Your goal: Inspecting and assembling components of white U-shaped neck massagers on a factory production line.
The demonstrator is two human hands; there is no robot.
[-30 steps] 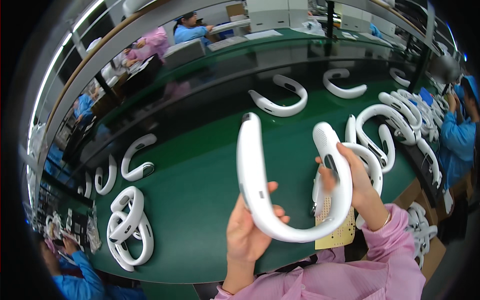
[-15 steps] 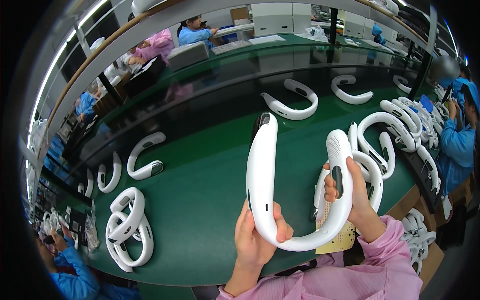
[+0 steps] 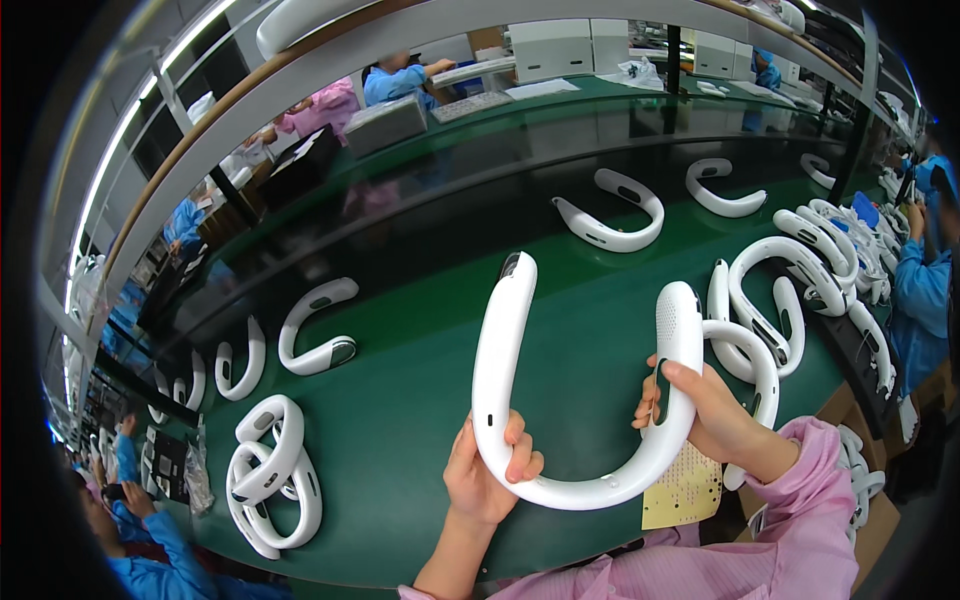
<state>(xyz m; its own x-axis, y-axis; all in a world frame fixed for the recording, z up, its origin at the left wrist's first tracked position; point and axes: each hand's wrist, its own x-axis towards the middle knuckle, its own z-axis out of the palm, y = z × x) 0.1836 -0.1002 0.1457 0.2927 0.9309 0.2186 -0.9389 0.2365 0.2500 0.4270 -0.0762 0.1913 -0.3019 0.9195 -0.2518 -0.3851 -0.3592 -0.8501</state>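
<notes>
In front of me I hold up a white U-shaped neck fan, its two ends pointing up and away. My left hand is closed round the lower part of its left arm, just above the bend. My right hand grips its right arm, below the dotted grille near the tip; the thumb and fingers lie by a dark oval opening there. A dark patch marks the tip of the left arm. Under my right forearm lies a yellow sheet with rows of small marks, partly covered.
Several white neck fans lie stacked on the green table at left. More fans crowd its right side, and a spaced row sits along the dark strip beyond. A cardboard box stands lower right. People in blue work at both sides.
The neck fan has shifted left over the table and its arms stand a little farther apart. More of the yellow sheet shows. The whole view has swung slightly, moving the table's things rightward.
</notes>
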